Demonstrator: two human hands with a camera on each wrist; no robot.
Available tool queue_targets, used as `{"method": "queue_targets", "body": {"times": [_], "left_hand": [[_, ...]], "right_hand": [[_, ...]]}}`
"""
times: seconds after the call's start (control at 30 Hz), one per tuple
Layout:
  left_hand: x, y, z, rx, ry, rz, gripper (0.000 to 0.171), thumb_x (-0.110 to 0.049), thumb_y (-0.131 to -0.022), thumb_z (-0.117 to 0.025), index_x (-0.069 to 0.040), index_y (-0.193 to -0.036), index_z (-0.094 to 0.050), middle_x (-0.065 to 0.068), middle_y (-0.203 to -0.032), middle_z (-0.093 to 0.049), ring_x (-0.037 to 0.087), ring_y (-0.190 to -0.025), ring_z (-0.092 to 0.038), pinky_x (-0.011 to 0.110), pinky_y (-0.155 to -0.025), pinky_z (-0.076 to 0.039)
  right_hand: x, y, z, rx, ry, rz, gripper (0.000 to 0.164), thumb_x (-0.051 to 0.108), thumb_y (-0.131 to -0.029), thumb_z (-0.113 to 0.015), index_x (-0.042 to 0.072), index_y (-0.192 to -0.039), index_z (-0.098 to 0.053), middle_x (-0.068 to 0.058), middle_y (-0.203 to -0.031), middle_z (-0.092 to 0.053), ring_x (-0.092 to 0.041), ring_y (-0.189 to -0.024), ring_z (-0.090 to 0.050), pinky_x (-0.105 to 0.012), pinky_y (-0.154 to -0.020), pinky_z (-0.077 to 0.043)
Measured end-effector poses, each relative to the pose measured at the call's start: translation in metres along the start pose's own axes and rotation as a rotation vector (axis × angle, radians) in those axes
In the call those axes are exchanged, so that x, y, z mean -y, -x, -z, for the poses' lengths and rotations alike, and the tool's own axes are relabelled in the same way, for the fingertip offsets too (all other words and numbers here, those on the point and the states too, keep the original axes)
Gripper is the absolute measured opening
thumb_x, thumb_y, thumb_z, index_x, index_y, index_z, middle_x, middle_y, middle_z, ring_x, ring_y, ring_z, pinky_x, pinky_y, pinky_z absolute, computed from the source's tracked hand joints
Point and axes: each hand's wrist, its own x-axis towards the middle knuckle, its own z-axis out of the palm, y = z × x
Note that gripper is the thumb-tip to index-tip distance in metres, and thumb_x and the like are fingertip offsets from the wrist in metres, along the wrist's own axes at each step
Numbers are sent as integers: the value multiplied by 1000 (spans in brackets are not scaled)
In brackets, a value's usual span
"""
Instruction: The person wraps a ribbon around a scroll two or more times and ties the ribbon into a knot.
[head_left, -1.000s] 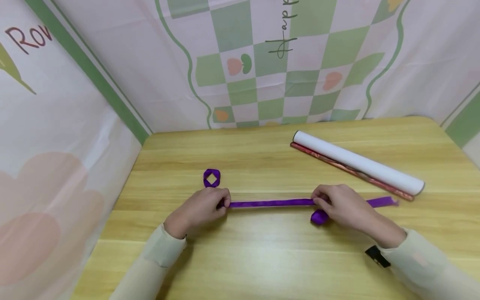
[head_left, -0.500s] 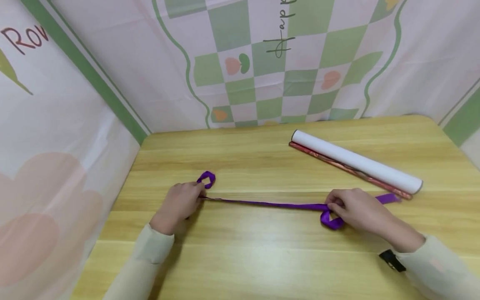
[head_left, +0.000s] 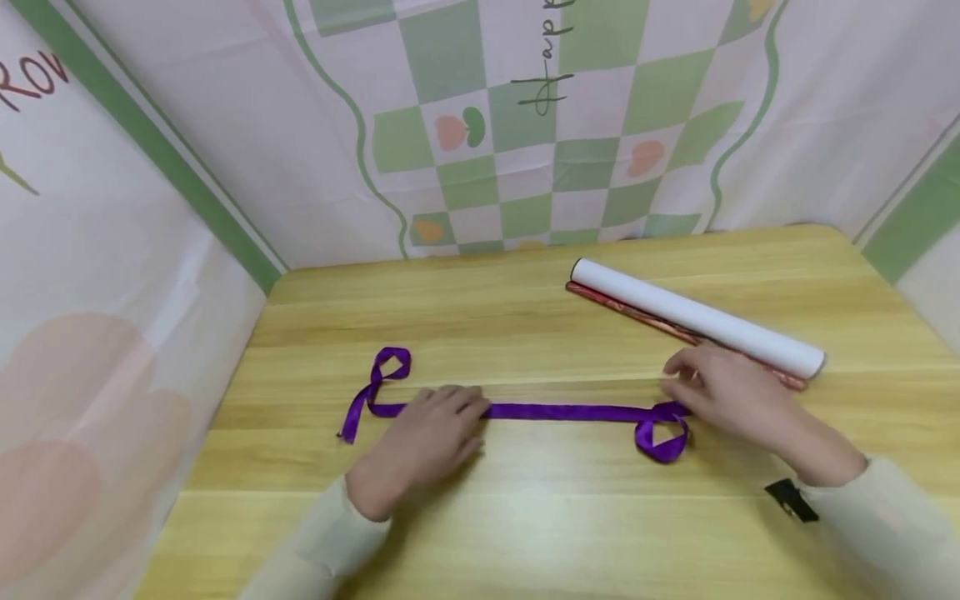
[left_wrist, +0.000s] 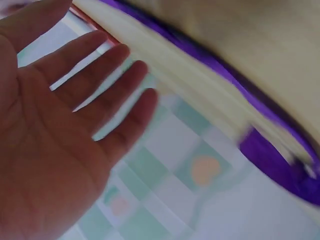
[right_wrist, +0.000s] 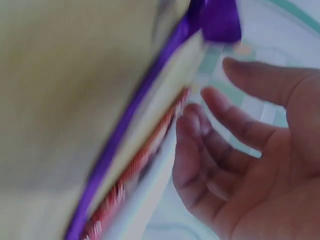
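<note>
A purple ribbon point(head_left: 570, 412) lies stretched across the wooden table, with a loop point(head_left: 393, 362) near its left end and another loop point(head_left: 662, 442) near its right end. My left hand point(head_left: 431, 442) is over the ribbon's left part and hides some of it. In the left wrist view its fingers point(left_wrist: 100, 95) are straight and spread, holding nothing. Beside the right loop is my right hand point(head_left: 738, 404), which covers the ribbon's right tail. The right wrist view shows its fingers point(right_wrist: 192, 145) loosely bent and its thumb apart, with the ribbon point(right_wrist: 130, 110) away from them.
A white paper roll point(head_left: 705, 317) lies slanted at the back right of the table point(head_left: 525, 517). Along its front side runs a thin red patterned roll point(head_left: 622, 310). A patterned cloth point(head_left: 525, 167) hangs behind the table's far edge, and another cloth point(head_left: 112, 292) at the left.
Both hands have let go of the ribbon, which now lies flat and straight. The left hand first went left, then came back right over it. The right hand moved to the right.
</note>
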Motion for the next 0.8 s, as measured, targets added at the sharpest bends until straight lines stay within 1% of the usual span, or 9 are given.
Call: {"method": "queue_targets", "body": {"times": [0.07,0.13,0.2,0.27,0.37,0.47,0.63,0.73,0.8], "left_hand": [[-13,-4,-2,50,-27,-12,56,-47,-98,-43,-16,-144,-45,4,-149,-42,25,-133,-41,46,-107,-34],[-23,-8,-4,68,-58,-15,58,-49,-98,-41,-15,-144,-45,3,-148,-43,24,-132,-42,44,-106,-36],[-28,-10,-7,67,-81,-11,58,-50,-97,-41,-14,-143,-47,3,-145,-45,23,-129,-44,42,-104,-38],[-31,-11,-9,65,-96,-3,58,-51,-97,-41,-13,-141,-48,3,-143,-46,22,-128,-45,41,-102,-39],[-33,-9,-12,57,-99,7,59,-51,-97,-42,-13,-141,-49,4,-143,-45,22,-127,-45,41,-102,-39],[-32,-7,-14,36,-108,9,57,-51,-96,-42,-15,-140,-51,5,-142,-45,24,-126,-45,41,-101,-40],[-30,-4,-14,1,-107,29,54,-50,-97,-43,-17,-138,-54,5,-131,-50,23,-118,-49,40,-98,-41],[-29,-5,-14,2,-98,37,54,-49,-97,-42,-14,-138,-53,4,-127,-54,22,-114,-52,39,-96,-42],[-27,-6,-14,-8,-115,27,52,-47,-98,-42,-12,-133,-56,3,-123,-57,21,-110,-54,37,-91,-44]], "right_hand": [[-10,-3,8,-36,57,-35,38,33,-88,-64,3,-111,-65,-16,-101,-65,-32,-89,-62,-52,-77,-50],[-21,-8,15,-51,117,-61,45,31,-88,-64,-1,-120,-60,-26,-112,-60,-42,-98,-57,-59,-80,-46],[-30,-14,20,-54,175,-70,53,28,-85,-66,-3,-126,-55,-31,-116,-55,-47,-101,-54,-61,-81,-44],[-38,-20,23,-48,223,-66,60,27,-83,-68,-4,-131,-50,-33,-116,-54,-48,-100,-53,-61,-79,-44],[-46,-29,24,-5,274,-67,66,28,-81,-70,-2,-135,-46,-31,-111,-56,-46,-95,-56,-60,-73,-46],[-50,-36,22,52,315,-86,66,30,-82,-69,-1,-135,-46,-27,-104,-59,-42,-88,-57,-57,-65,-47],[-55,-47,23,114,367,-79,56,31,-82,-68,-1,-125,-51,-19,-90,-60,-33,-73,-57,-49,-51,-45],[-57,-53,23,144,400,-58,52,32,-80,-68,-1,-117,-53,-13,-83,-59,-27,-66,-55,-43,-48,-43],[-60,-57,24,172,412,-38,51,34,-80,-67,-1,-113,-52,-10,-79,-58,-25,-63,-53,-41,-46,-42]]}}
